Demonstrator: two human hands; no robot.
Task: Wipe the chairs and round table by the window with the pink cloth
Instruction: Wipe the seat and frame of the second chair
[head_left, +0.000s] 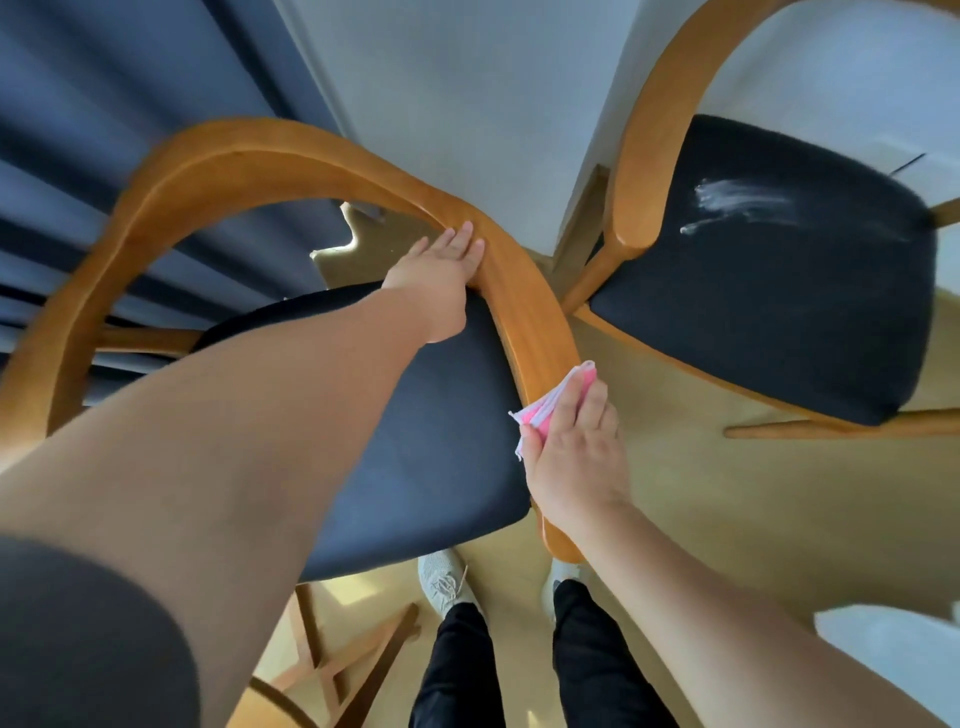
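Note:
A wooden chair (270, 156) with a curved backrest rail and a dark seat (441, 441) stands right below me. My left hand (441, 270) lies flat on the inner side of the rail, fingers together, gripping it. My right hand (571, 447) presses the folded pink cloth (550, 405) against the rail's near right arm. A second wooden chair (649, 130) with a dark seat (779, 291) stands to the right, and a white smear (737, 202) marks its seat. The round table is not clearly in view.
Dark blue curtains (130, 104) hang at the left behind the chair. A pale wall (467, 78) rises at the back. My feet in light shoes (447, 582) stand on the wooden floor (727, 493). Crossed wooden legs (343, 660) show at the bottom left.

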